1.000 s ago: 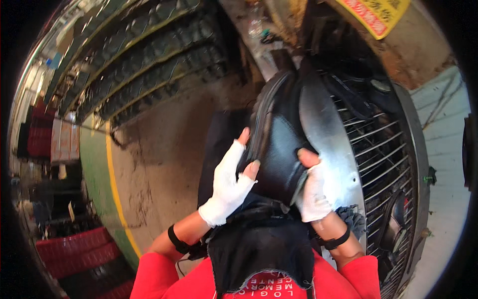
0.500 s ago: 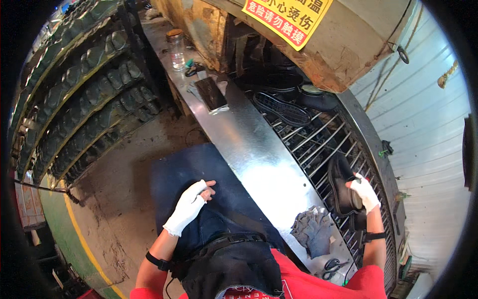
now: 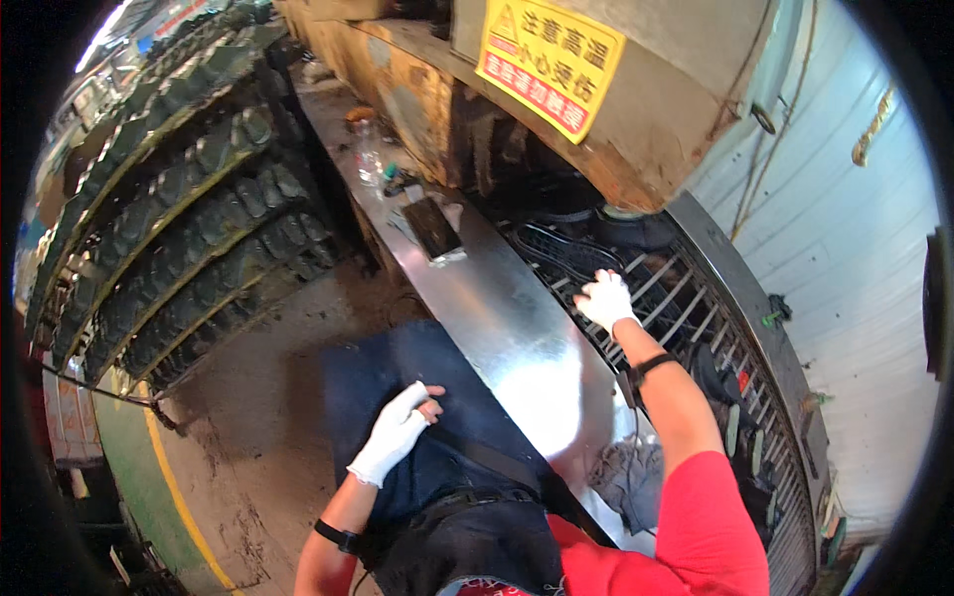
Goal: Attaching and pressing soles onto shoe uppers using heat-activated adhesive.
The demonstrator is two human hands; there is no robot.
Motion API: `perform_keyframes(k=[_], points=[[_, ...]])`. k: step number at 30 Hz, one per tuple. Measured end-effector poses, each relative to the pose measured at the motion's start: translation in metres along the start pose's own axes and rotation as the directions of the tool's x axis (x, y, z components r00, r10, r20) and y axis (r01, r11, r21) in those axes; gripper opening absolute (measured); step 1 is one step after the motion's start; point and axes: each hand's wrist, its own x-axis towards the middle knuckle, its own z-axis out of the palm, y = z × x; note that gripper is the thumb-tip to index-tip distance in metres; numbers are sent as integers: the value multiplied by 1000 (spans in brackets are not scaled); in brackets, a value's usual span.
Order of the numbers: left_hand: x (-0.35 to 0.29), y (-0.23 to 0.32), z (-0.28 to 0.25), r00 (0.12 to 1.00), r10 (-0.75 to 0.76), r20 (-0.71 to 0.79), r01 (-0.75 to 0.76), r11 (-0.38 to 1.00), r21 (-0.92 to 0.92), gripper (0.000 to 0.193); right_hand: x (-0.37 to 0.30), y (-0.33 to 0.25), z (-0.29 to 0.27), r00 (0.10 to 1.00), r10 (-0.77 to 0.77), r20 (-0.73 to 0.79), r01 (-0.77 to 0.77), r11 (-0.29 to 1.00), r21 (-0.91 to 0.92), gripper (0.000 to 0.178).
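Right hand (image 3: 604, 298), white glove, stretched out over metal grate (image 3: 696, 328), fingers spread, resting on black rubber shoe sole (image 3: 566, 250) lying on bars; can't tell if it's actually gripping. Left hand (image 3: 396, 435), also gloved, loosely curled on dark apron (image 3: 397, 368) over lap, holding nothing. Shiny steel tabletop (image 3: 507, 318) runs between hands. Small dark slab (image 3: 433, 230) further up tabletop, plastic bottle (image 3: 366, 149) beyond. Grey rag (image 3: 626, 467) near right elbow. Yellow warning sign (image 3: 550, 60) on rusty machine above. Stacked tyre treads (image 3: 189, 219) left.
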Motion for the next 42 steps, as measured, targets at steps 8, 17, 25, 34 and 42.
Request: perform_keyframes(k=[8, 17, 25, 34, 42], points=[[-3, 65, 35, 961, 266, 75, -269, 838, 474, 67, -144, -88, -172, 939, -332, -90, 294, 640, 710, 50], [-11, 100, 51, 988, 50, 148, -6, 958, -286, 51, -81, -102, -146, 750, -548, 371, -146, 410, 900, 55], [-33, -2, 21, 918, -331, -218, 296, 938, -179, 36, 101, 36, -97, 982, 15, -189, 43, 954, 298, 85], [-19, 16, 22, 904, -399, -155, 377, 913, -154, 29, 83, 73, -45, 960, -155, -232, 87, 956, -279, 62], [-21, 4, 24, 940, -302, -158, 266, 940, -213, 33, -55, 132, -98, 851, -512, -120, 526, 827, 198, 34]])
